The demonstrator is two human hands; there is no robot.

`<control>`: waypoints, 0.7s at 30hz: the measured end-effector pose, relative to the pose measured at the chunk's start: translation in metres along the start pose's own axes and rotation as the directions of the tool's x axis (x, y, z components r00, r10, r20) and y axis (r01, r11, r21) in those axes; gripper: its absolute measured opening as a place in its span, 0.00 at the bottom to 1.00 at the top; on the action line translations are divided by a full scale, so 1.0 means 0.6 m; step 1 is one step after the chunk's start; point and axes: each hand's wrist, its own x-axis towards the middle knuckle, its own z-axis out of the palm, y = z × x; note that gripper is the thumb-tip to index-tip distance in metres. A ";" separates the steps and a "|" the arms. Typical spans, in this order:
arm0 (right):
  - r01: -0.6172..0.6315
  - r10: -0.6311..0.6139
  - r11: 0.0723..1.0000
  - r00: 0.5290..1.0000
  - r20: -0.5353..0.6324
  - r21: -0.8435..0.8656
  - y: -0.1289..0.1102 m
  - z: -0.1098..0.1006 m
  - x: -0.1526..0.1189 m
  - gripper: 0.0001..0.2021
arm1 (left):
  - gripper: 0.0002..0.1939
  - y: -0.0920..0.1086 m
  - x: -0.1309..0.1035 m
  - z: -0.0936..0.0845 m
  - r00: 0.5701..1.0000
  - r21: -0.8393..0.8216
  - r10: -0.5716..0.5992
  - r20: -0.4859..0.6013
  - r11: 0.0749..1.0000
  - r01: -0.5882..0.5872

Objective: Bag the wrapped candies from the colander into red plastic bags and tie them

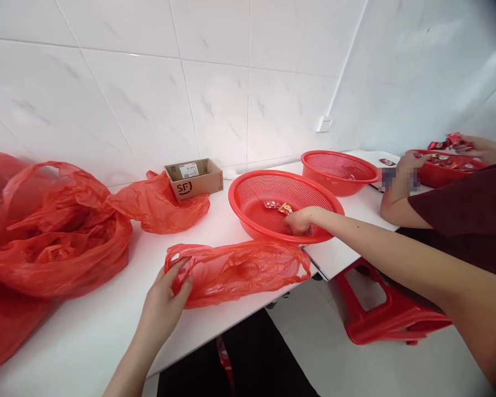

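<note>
My left hand (169, 292) grips the left end of a thin red plastic bag (240, 270), its thumb and fingers closed on the film. The bag lies flattened along the table's front edge. Inside a red perforated plastic basket (248, 212), my right hand (301, 221) reaches down with curled fingers. Small wrapped packets, one red and white (271, 204) and one with some yellow (286, 208), lie right beside its fingertips. Whatever those fingers hold, if anything, is hidden by the hand.
Crumpled red bags (66, 237) fill the table's left side. An SF cardboard box (198, 184) stands on another red bag (161, 212). A second red basket (339, 171) is behind. At right, a co-worker's hands (479, 149) handle red packets over a red container (438, 173). A red stool (355, 320) stands below.
</note>
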 end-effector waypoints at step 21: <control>0.214 -0.174 0.739 0.977 -0.126 0.639 -0.047 -0.085 -0.081 0.10 | 0.25 0.035 0.099 0.001 0.941 -0.320 0.131 0.311 0.947 -0.026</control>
